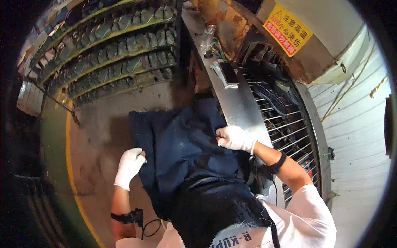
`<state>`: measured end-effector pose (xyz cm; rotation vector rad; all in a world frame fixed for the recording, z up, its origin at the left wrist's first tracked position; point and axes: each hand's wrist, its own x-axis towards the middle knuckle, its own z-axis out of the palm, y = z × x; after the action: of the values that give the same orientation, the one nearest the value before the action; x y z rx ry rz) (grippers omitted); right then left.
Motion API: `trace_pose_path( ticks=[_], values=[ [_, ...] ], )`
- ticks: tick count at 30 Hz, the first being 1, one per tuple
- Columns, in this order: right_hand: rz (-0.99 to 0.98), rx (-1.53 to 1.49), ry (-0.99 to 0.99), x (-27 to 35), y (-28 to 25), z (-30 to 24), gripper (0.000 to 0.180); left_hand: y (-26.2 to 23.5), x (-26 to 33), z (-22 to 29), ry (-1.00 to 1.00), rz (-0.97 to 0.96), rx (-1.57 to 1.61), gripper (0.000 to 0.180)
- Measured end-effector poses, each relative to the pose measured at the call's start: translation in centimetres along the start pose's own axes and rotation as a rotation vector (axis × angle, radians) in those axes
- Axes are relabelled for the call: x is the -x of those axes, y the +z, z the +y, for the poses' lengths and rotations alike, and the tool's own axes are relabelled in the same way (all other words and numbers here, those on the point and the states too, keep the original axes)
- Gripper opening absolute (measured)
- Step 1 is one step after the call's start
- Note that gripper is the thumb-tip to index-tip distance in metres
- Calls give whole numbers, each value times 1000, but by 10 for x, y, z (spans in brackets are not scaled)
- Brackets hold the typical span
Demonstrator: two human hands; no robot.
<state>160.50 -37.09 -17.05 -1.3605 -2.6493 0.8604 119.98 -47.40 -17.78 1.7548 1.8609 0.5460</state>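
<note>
A dark navy apron (178, 144) spreads over my lap and legs, its far edge running from the left side across to the metal bench. At its left edge is my left hand (130, 165), in a white knit glove, with the fingers curled in. My right hand (235, 138), gloved in the same white, sits over the apron's right side by the bench edge. Its fingers are curled too, with bare fingertips showing. Whatever either hand may be gripping is hidden. Dark straps with small devices circle both forearms.
A metal bench (244, 107) runs along my right, bearing a dark flat rectangular object (229, 73) on a pale cloth. Beyond it are metal bars (289, 136) of a conveyor-like rack with dark items. Shelves of shoe-shaped pieces (120, 45) stand far left. A yellow-and-red warning sign (288, 29) hangs above.
</note>
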Motion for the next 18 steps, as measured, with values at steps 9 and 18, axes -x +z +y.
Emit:
trace_pose_path(
  ticks=[9,18],
  values=[
    [-57,-144,81,43,-27,-30,34,2,125,-34,-178,-540,407,14],
    [43,-457,186,21,-23,11,43,-42,118,-75,-526,356,444,17]
  ],
)
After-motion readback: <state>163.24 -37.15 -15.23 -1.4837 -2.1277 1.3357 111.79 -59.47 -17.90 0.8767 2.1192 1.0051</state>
